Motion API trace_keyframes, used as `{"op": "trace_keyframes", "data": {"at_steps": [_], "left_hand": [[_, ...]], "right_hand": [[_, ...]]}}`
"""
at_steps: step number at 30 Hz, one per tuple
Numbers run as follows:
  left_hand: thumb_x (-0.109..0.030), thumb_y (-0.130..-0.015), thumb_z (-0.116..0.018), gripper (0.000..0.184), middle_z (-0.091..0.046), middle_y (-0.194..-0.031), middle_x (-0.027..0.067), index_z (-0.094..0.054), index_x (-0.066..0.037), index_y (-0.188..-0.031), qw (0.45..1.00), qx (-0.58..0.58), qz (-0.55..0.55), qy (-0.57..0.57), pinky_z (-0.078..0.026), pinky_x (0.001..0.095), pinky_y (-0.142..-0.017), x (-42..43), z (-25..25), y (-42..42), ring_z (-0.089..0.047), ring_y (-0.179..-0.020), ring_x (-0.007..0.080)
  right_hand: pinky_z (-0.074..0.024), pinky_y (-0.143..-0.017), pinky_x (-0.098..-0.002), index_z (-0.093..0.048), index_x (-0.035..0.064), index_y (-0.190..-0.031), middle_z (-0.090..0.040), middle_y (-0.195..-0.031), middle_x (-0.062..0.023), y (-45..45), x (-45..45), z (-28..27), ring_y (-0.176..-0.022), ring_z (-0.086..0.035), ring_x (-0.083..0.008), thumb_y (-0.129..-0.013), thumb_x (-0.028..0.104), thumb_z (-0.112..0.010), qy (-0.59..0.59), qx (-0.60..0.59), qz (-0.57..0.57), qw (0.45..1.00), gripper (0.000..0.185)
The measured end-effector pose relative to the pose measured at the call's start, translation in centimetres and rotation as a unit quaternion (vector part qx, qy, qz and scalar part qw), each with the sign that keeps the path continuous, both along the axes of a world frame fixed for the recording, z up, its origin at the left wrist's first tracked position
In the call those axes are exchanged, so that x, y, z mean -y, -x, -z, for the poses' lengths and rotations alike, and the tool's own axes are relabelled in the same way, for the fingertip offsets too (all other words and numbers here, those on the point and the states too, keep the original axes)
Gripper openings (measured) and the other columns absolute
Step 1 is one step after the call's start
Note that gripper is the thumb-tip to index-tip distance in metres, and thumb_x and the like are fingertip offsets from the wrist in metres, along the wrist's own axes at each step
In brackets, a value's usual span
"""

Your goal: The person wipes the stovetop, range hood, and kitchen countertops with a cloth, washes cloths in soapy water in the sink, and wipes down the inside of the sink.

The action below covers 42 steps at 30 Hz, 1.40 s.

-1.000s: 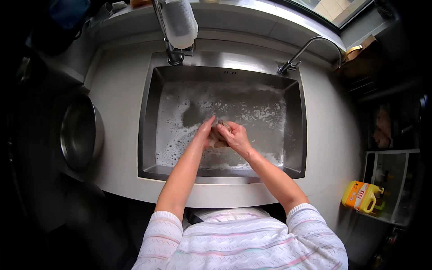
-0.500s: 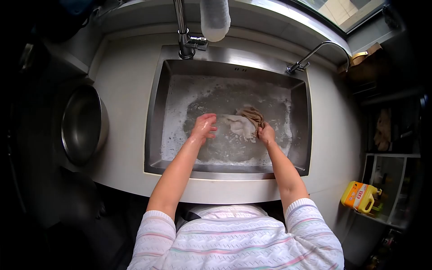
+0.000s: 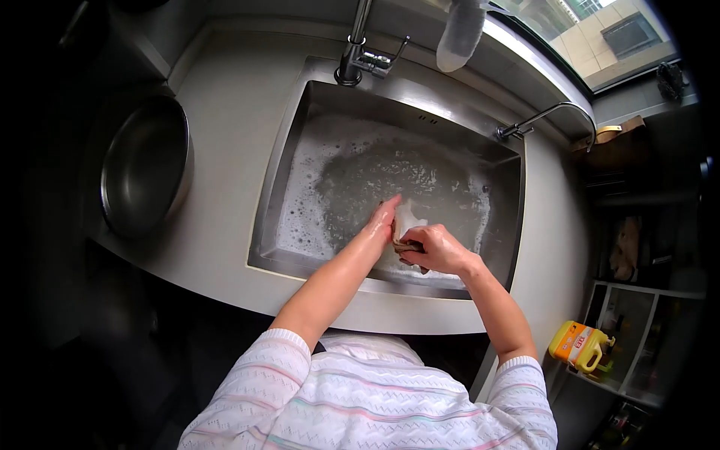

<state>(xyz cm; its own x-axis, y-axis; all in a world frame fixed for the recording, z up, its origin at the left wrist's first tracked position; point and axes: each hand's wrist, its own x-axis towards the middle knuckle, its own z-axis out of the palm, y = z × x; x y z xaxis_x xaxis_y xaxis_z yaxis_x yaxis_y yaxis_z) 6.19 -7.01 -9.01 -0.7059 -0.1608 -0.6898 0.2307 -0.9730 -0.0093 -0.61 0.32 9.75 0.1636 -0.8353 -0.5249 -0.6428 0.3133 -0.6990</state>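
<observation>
Over soapy water in a steel sink [image 3: 262,251], my right hand [image 3: 439,249] is closed on a wet cloth [image 3: 407,221]. The cloth looks white at its upper part and brown lower down, where it is bunched under my fingers. My left hand [image 3: 385,217] touches the cloth's left side, with its fingers stretched out and pointing away from me. Its palm faces the cloth and is partly hidden. White foam lies on the water, mostly along the left side of the sink.
A large metal bowl [image 3: 146,169] stands on the counter at the left. Behind the sink are a faucet [image 3: 351,60] and a thin curved tap [image 3: 555,112]. A yellow jug [image 3: 581,345] is at the lower right, by a shelf.
Half a second ago my hands were apart, the cloth spread in the water at my right hand. Now they are together at the bunched cloth. The view has tilted and shifted.
</observation>
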Motion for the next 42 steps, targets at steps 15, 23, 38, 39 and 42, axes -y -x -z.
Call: {"op": "trace_keyframes", "data": {"at_steps": [15, 23, 38, 39, 42], "left_hand": [[-0.031, -0.082, -0.057, 0.048, -0.055, -0.114, 0.0170, -0.045, -0.009, -0.123, 0.953, -0.297, -0.058, 0.026, -0.048, 0.0604, -0.079, 0.9, -11.4, -5.4, -0.056, -0.102, 0.0369], [-0.029, -0.079, -0.068, 0.032, -0.058, -0.083, 0.0090, -0.054, -0.009, -0.100, 0.957, -0.279, -0.036, 0.064, -0.040, 0.0266, -0.040, 1.3, -10.4, -5.1, -0.056, -0.064, 0.0178], [-0.039, -0.077, -0.062, 0.032, -0.054, -0.059, 0.0043, -0.057, -0.008, -0.085, 0.753, 0.154, 0.292, 0.569, -0.032, 0.0273, -0.035, 2.4, -5.4, -3.8, -0.051, -0.044, 0.0141], [-0.042, -0.080, -0.060, 0.035, -0.054, -0.060, 0.0045, -0.057, -0.008, -0.088, 0.822, 0.052, 0.279, 0.494, -0.032, 0.0262, -0.035, 3.1, -9.3, -5.3, -0.051, -0.044, 0.0143], [-0.045, -0.086, -0.052, 0.040, -0.054, -0.062, 0.0051, -0.055, -0.006, -0.094, 0.908, -0.231, 0.199, 0.287, -0.032, 0.0244, -0.036, 2.8, -10.2, -5.9, -0.050, -0.044, 0.0146]], "right_hand": [[-0.0431, -0.094, -0.0454, -0.041, 0.0089, -0.129, -0.048, -0.124, -0.0200, 0.0, 3.6, 13.4, -0.114, -0.047, -0.0361, -0.086, 0.057, -0.043, 0.054, 0.737, 0.353, 0.574, 0.064], [-0.0471, -0.059, -0.0289, -0.047, 0.0097, -0.075, -0.053, -0.073, -0.0039, 2.6, 8.5, 8.8, -0.066, -0.054, -0.0170, -0.077, 0.010, -0.068, 0.052, 0.579, 0.372, 0.724, 0.021], [-0.0478, -0.065, -0.0274, -0.059, 0.0059, -0.091, -0.062, -0.084, -0.0063, 1.1, 9.6, 10.8, -0.075, -0.058, -0.0154, -0.072, 0.013, -0.066, 0.035, 0.074, 0.325, 0.942, 0.021], [-0.0490, -0.070, -0.0320, -0.059, 0.0071, -0.094, -0.062, -0.089, -0.0075, 2.4, 9.3, 9.6, -0.080, -0.059, -0.0185, -0.074, 0.020, -0.068, 0.003, 0.221, 0.316, 0.922, 0.025], [-0.0482, -0.080, -0.0457, -0.057, 0.0104, -0.101, -0.059, -0.101, -0.0101, 0.5, 7.9, 6.6, -0.090, -0.059, -0.0274, -0.078, 0.039, -0.067, 0.023, 0.565, 0.346, 0.749, 0.039]]}}
